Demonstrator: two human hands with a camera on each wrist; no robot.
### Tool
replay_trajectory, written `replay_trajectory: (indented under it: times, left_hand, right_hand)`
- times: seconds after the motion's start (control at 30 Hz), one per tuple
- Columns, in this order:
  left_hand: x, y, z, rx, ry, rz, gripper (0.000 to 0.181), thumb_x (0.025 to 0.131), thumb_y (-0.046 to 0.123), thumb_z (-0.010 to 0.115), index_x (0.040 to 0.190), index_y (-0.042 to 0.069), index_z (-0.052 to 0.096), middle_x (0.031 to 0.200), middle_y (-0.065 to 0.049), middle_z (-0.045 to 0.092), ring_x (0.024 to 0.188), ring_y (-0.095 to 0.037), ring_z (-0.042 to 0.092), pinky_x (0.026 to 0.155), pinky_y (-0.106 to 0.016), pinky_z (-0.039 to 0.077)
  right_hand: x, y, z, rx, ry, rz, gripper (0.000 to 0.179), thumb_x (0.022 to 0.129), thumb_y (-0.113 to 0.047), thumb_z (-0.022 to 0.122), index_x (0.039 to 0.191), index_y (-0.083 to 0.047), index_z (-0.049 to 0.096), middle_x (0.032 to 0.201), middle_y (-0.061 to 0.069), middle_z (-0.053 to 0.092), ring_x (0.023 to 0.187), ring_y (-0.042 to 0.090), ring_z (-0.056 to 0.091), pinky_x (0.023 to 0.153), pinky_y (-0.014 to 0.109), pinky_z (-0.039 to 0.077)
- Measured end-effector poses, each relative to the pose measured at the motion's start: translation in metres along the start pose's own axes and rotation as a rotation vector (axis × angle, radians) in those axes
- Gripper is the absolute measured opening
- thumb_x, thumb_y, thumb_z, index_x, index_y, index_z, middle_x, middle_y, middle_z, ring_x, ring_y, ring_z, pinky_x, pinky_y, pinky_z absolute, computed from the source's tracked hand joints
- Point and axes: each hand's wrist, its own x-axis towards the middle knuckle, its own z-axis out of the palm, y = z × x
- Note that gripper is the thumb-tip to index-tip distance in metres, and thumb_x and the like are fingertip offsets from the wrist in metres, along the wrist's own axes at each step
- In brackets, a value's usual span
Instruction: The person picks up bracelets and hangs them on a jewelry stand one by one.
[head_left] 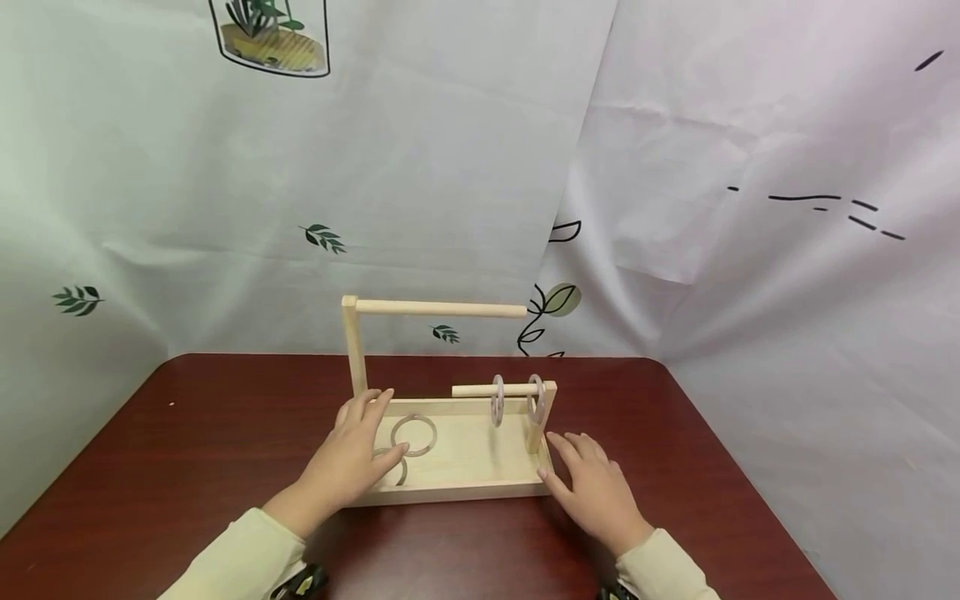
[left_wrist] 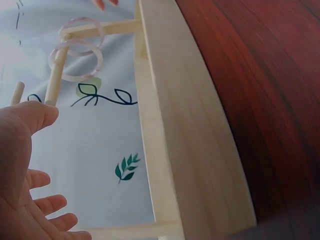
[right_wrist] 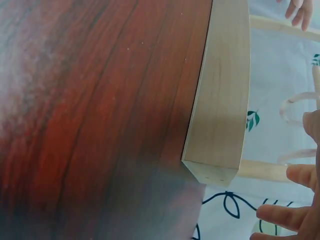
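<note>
While both hands sit at opposite ends of the wooden tray [head_left: 457, 493], the work looks to be steadying or setting that tray, and it calls for light, even contact. The left hand [head_left: 348, 454] has its grip released, fingers spread at the left end near the tall post [head_left: 354, 350], thumb out above the tray. The right hand [head_left: 592, 492] also has a relaxed grip that holds nothing; its fingers are at the right end by the short post [head_left: 543, 417], though whether they touch the wood I cannot tell.

The tray stands on the table [head_left: 225, 433]. In its left part lie a farther ring [head_left: 435, 437] and a nearer ring [head_left: 406, 471], the nearer partly hidden by the left hand. Two more hang from the low bar [head_left: 468, 391]: a middle ring [head_left: 497, 408] and an end ring [head_left: 536, 400] beside the short post.

I would put pressure on the tray's walls rather than the posts or the tall bar [head_left: 442, 308], which could twist. Matching both sides should stop it swinging round. Keeping it level matters too, since the hanging rings could slide toward the low bar's free left end.
</note>
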Motion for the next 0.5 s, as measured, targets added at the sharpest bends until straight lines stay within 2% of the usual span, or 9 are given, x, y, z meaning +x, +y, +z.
replay_trajectory:
  times: [0.33,0.5]
  left_hand:
    - [-0.011,-0.019,-0.003,0.147,0.082,0.080,0.071,0.082,0.028,0.076,0.138,-0.003,0.044,0.132,-0.026,0.043,0.127,-0.043,0.038,0.096,-0.057,0.040]
    - [-0.016,-0.027,-0.002,0.175,0.096,0.087,0.068,0.082,0.030,0.075,0.135,-0.002,0.048,0.129,-0.024,0.045,0.126,-0.043,0.039,0.098,-0.057,0.038]
  right_hand:
    - [-0.006,-0.008,0.006,-0.024,0.086,-0.082,0.052,0.088,-0.043,0.066,0.132,-0.015,0.060,0.128,0.013,0.059,0.124,0.035,0.051,0.085,0.057,0.046]
    - [-0.006,-0.013,0.008,-0.013,0.108,-0.122,0.049,0.087,-0.042,0.066,0.128,-0.016,0.062,0.126,0.013,0.060,0.123,0.036,0.052,0.084,0.057,0.047]
